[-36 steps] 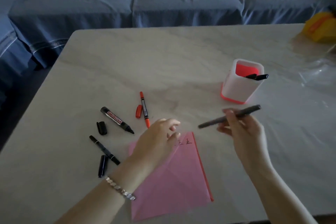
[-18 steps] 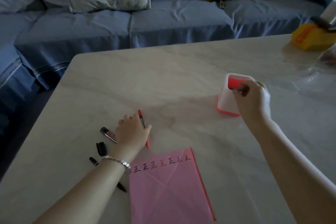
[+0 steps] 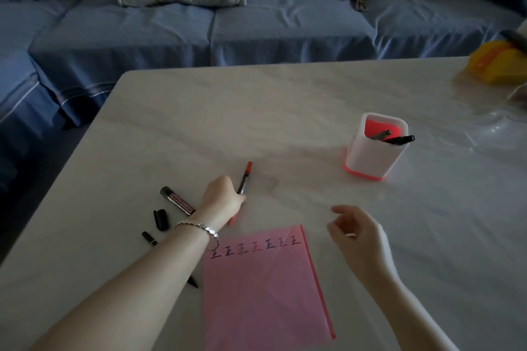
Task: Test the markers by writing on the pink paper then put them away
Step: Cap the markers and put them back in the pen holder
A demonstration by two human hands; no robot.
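**Left hand on the red marker, right hand free beside the paper**

At the far left of the pale table point(image 3: 285, 100), a thin black marker point(image 3: 149, 238) lies partly hidden under the left forearm, and its tip pokes out on the near side. Just beyond it lies a loose black cap point(image 3: 160, 219). Next to that is an uncapped black whiteboard marker point(image 3: 177, 200), whose lower end is hidden by the wrist.

The left hand point(image 3: 224, 198), with a silver bracelet point(image 3: 199, 228) on its wrist, has its fingers curled round the red marker point(image 3: 245, 177). The marker's red end points away from the person. I cannot tell if it is lifted or touching the table.

The pink paper point(image 3: 265, 293) lies flat near the front edge, with a row of written characters along its top.

To the right of the paper's top corner, the right hand point(image 3: 358, 232) hovers with loosely bent fingers and holds nothing.

Farther right and farther back stands a white pen holder point(image 3: 376, 159) with a pink base. Two dark markers point(image 3: 399, 139) lean inside it. A yellow object point(image 3: 496, 65) sits at the table's far right edge.
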